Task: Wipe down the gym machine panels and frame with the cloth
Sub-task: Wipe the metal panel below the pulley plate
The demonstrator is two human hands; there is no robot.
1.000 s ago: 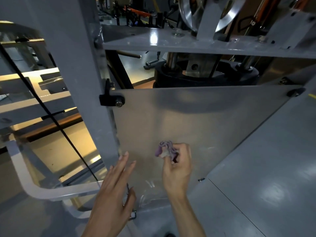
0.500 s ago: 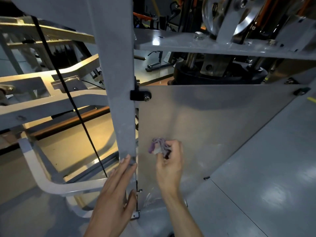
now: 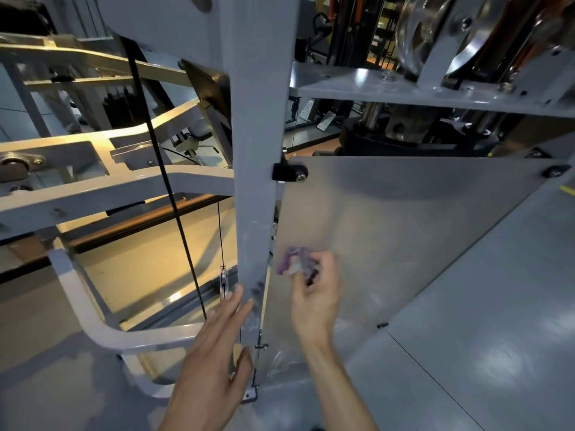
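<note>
A flat metal panel (image 3: pixel 404 231) is bolted to a grey upright frame post (image 3: pixel 255 150) of the gym machine. My right hand (image 3: pixel 314 293) grips a small bunched purple cloth (image 3: pixel 294 259) and holds it against the panel's lower left, close to the post. My left hand (image 3: pixel 214 353) lies flat with straight fingers on the lower part of the post, thumb toward the panel's edge.
A black cable (image 3: pixel 168 188) runs diagonally left of the post, in front of pale grey frame arms (image 3: pixel 93 197). A grey shelf plate (image 3: pixel 420 91) with a pulley wheel (image 3: pixel 435 35) sits above the panel. Grey floor (image 3: pixel 497 337) spreads to the right.
The view has swung left and upward, so post and panel sit further right. My right hand with the cloth has slid left across the panel toward the post. My left hand stays on the post.
</note>
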